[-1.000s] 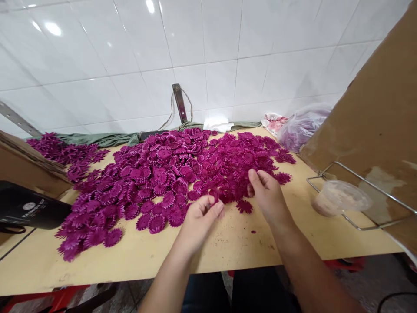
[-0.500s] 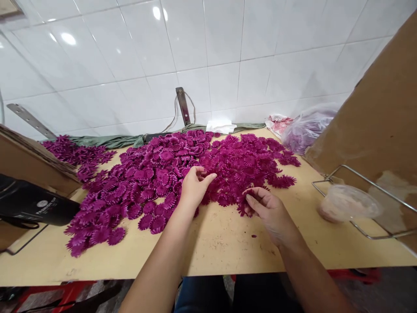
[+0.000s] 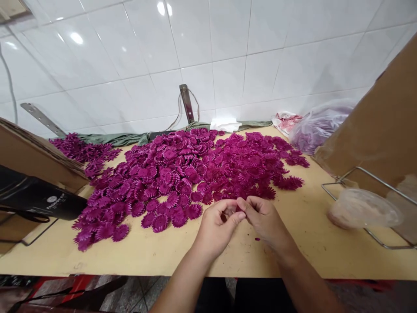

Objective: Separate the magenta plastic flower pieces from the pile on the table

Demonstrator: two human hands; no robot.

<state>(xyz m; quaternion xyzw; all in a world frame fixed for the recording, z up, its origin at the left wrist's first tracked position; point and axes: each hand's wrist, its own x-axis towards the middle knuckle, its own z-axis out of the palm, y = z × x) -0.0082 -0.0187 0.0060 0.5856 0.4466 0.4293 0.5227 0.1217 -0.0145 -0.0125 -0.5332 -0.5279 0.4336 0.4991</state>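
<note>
My left hand [image 3: 216, 228] and my right hand [image 3: 265, 219] meet over the front of the table, fingertips pinched together. Between them a sliver of a purple flower piece [image 3: 239, 209] shows; the fingers hide most of it. Just beyond lies a loose heap of flat, frilled purple flower pieces [image 3: 250, 158]. Left of it, a larger pile of cupped purple flower pieces [image 3: 163, 163] spreads toward the table's front left. A small purple scrap [image 3: 257, 239] lies on the tabletop below my right hand.
A black cup-like container [image 3: 42, 195] leans by a cardboard box [image 3: 42, 156] at left, near more spiky purple pieces [image 3: 86, 152]. At right are a clear plastic tub [image 3: 365, 211], a wire stand [image 3: 374, 178], a large cardboard panel [image 3: 368, 126] and a plastic bag [image 3: 321, 128]. White tiles stand behind.
My left hand has come away from the heap, down and right, to meet my right hand. The flower piece my right hand held is now between both hands. The view has shifted slightly.
</note>
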